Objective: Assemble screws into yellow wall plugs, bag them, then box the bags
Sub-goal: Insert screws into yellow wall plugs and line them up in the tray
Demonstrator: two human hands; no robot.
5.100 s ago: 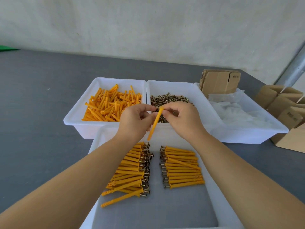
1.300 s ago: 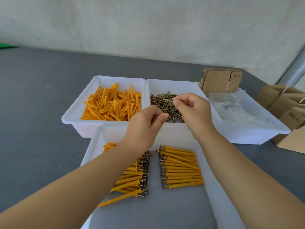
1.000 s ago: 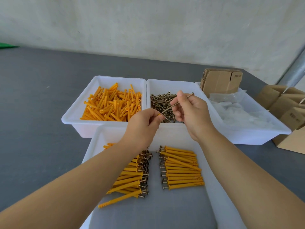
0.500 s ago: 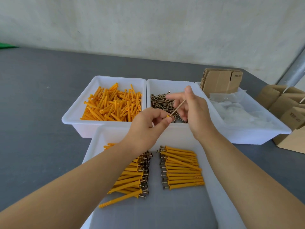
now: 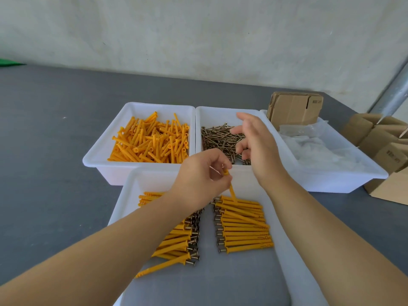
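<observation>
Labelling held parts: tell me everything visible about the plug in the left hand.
The plug is a slim yellow plastic wall anchor, gripped near its top by the left hand with fingers curled round it. It hangs tilted, lower end pointing down-right toward the right pile of assembled plugs in the near tray; whether it touches them is unclear. The hand hides most of its upper part. The screw head is not clearly visible.

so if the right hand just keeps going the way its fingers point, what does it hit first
Most likely the loose screws in the middle bin: the open right hand hangs over them, fingers aimed forward and left. Its height above the pile is unclear.
</observation>
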